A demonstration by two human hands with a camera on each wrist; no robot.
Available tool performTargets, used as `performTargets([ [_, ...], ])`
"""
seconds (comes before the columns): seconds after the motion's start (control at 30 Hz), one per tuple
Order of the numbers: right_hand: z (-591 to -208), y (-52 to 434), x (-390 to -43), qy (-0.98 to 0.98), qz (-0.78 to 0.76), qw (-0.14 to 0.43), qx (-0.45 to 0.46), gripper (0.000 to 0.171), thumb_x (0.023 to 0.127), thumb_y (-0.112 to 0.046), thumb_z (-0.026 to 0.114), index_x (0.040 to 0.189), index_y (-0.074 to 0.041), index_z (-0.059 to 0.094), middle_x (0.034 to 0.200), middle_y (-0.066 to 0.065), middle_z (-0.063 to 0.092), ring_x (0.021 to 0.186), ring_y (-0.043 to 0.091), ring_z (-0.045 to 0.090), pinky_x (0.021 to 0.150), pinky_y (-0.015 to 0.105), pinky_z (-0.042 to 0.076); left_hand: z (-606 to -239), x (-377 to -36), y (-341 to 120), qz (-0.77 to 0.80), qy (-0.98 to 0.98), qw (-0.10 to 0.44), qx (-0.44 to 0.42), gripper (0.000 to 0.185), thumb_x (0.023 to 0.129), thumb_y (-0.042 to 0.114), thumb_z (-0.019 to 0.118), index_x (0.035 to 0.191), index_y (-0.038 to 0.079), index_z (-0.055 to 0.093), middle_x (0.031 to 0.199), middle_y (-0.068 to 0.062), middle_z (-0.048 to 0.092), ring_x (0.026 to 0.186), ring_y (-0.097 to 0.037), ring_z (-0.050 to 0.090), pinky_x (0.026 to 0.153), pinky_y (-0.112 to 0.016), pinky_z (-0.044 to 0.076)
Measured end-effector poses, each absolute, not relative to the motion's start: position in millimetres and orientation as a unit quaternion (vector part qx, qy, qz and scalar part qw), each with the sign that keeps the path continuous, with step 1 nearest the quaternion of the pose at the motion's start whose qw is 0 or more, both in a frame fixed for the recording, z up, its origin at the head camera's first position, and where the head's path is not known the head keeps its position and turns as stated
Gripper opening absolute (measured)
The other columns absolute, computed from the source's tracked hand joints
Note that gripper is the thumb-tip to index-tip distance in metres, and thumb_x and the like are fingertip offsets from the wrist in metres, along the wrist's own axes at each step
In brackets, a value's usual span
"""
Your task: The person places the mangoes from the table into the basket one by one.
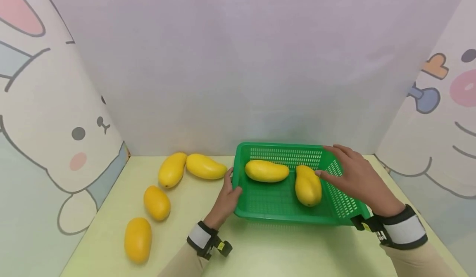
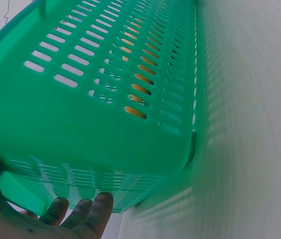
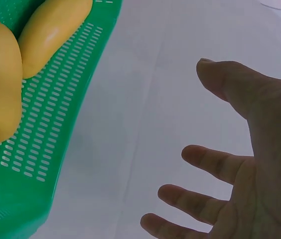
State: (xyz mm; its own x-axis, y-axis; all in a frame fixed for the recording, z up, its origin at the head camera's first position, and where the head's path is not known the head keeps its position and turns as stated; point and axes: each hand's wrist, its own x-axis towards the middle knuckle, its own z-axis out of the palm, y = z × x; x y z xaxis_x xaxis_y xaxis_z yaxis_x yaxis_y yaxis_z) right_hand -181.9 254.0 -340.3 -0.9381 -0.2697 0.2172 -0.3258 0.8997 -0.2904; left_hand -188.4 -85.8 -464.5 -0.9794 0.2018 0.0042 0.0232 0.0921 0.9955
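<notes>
A green plastic basket [image 1: 275, 217] with slotted walls stands on the table and holds two yellow mangoes. One mango [image 1: 267, 171] lies lengthwise near the back wall; the other mango [image 1: 308, 186] points toward the front. My left hand [image 1: 226, 198] grips the basket's left end, thumb over the rim and fingers along the outside wall. In the left wrist view, the fingertips [image 2: 100, 206] show against that wall. Over the basket's right end hovers my right hand [image 1: 353, 176], its fingers spread and nothing in them. The right wrist view shows this hand [image 3: 250, 174] apart from the mangoes.
Several more mangoes lie on the pale table [image 1: 186, 215] left of the basket, from a mango [image 1: 205, 166] near the back to a mango [image 1: 138, 240] at the front left. A pale backdrop [image 1: 238, 70] rises behind, with cartoon-printed panels on both sides.
</notes>
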Motion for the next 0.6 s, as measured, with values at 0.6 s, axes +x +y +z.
performTargets([
  [0.6,-357.1,294.1,-173.6,-0.955,0.255,0.109,0.102,0.077,0.096,-0.038,0.070,0.154,-0.001,0.037,0.149,0.035,0.037,0.132,0.059,0.035,0.094,0.076,0.031,-463.7,-188.7,-85.5,0.667,0.739,0.066,0.066,0.072,0.098,0.004,0.041,0.161,0.009,0.007,0.159,-0.026,0.025,0.141,-0.043,0.032,0.112,-0.061,0.026],
])
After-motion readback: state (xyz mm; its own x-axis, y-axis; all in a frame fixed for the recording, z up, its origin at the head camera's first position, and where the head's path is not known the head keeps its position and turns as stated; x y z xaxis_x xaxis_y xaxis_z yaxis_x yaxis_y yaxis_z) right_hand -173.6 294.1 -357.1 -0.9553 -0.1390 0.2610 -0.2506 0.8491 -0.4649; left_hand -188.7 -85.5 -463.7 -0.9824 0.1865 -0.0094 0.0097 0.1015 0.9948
